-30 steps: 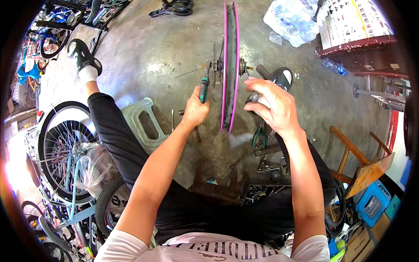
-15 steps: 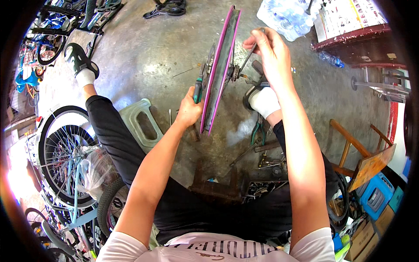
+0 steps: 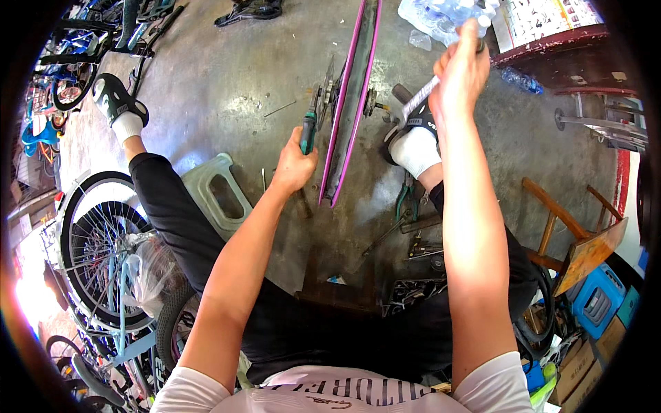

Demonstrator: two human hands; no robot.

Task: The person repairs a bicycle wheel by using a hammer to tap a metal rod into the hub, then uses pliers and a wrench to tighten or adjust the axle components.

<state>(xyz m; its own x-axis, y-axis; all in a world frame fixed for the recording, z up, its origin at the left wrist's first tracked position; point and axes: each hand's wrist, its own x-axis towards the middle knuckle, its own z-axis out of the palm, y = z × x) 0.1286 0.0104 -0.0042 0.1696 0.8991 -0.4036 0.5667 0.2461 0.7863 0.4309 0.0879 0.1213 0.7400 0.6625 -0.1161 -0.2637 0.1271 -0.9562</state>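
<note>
Between my hands stands a bare bicycle wheel with a magenta rim (image 3: 335, 131), seen nearly edge-on. My left hand (image 3: 296, 164) is closed round a green-and-black-handled tool (image 3: 308, 134). Its metal tip points up toward the axle at the wheel's left side; the exact kind of tool is unclear. My right hand (image 3: 460, 79) grips a silver wrench (image 3: 421, 98), held to the right of the wheel. The wrench's lower end is apart from the hub axle (image 3: 372, 104), over my right shoe (image 3: 413, 127).
Pliers (image 3: 405, 199) and loose tools lie on the floor near my right leg. A pale green plastic stool (image 3: 219, 196) is by my left leg, beside a bicycle wheel (image 3: 103, 248). Wrapped bottles (image 3: 447, 17) sit far right; a wooden stool (image 3: 585, 255) stands at right.
My right hand has moved right and slightly up, drawing the wrench away from the hub. The left hand and its tool have shifted slightly left.
</note>
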